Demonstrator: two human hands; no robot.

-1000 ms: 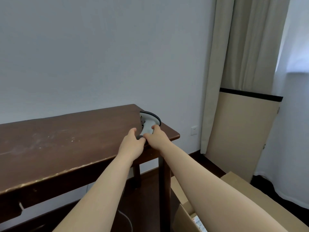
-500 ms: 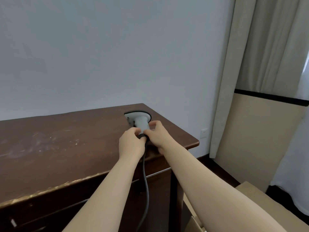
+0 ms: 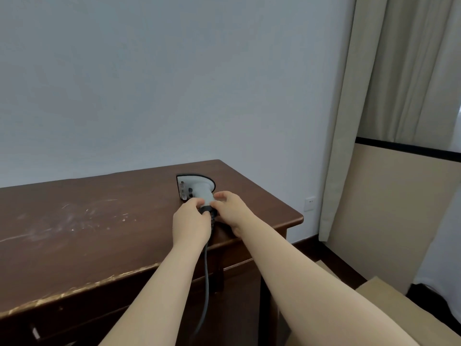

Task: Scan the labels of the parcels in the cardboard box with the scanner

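Observation:
A grey and black handheld scanner (image 3: 197, 188) lies on the dark wooden table (image 3: 99, 233) near its right end, head toward the wall. My left hand (image 3: 190, 224) pinches the black base of the handle where the grey cable (image 3: 205, 278) joins it. My right hand (image 3: 230, 212) curls its fingers round the handle from the right. The cable hangs down over the table's front edge. The cardboard box (image 3: 389, 303) stands on the floor at the lower right, mostly behind my right forearm; no parcels show.
A plain wall rises behind the table. Beige curtains (image 3: 389, 83) hang at the right, with a tan board (image 3: 399, 208) leaning below them. A wall socket (image 3: 310, 203) sits low beside the curtain. Dark floor runs between table leg and box.
The scanner has turned so its head faces the wall and slid further onto the table. Both hands stay on its handle. The view has swung right and the cable now shows.

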